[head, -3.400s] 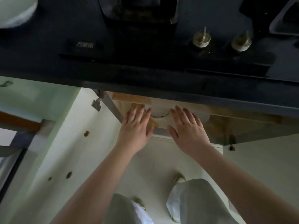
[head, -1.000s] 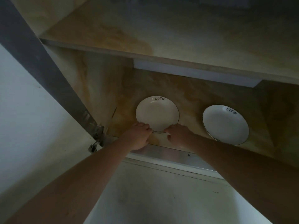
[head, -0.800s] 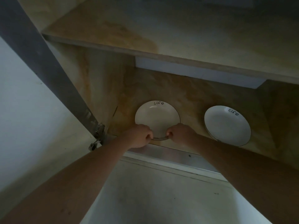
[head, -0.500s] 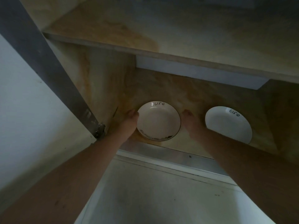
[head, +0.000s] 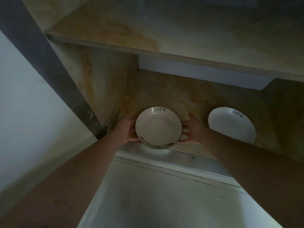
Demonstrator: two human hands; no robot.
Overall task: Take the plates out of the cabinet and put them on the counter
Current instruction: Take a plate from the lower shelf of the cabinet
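A cream plate [head: 158, 127] with a dark rim and the word "life" is held at the front of the cabinet's lower shelf [head: 189, 94], its near edge out past the shelf's front. My left hand [head: 127, 129] grips its left edge and my right hand [head: 191, 130] grips its right edge, fingers under the rim. A second white "life" plate [head: 232, 125] lies on the same shelf to the right; my right forearm covers its lower edge.
A wooden upper shelf [head: 148, 32] overhangs the space. The open cabinet door [head: 29, 102] stands at the left on a metal hinge [head: 101, 131]. A pale frame strip [head: 197, 163] runs along the cabinet's front edge, with pale floor below.
My hands went from pinching the plate's near rim to its left and right sides. The plate has since come up off the shelf and forward toward me.
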